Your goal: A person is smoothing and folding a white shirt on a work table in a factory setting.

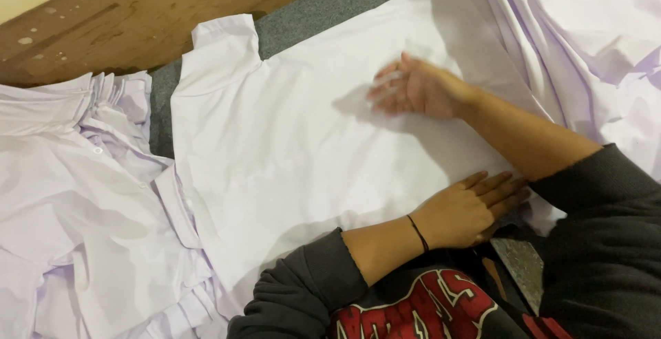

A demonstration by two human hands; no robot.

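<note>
Dark sleeves [303, 287] lead to the left hand [468, 208] and right hand [416, 90], fingers flat and loose, pressing the white shirt [289, 146].

No packages, labels, signs or screens are showing in this view; nothing of that kind is lying on the work surface, against the wall or beside the hands.
</note>
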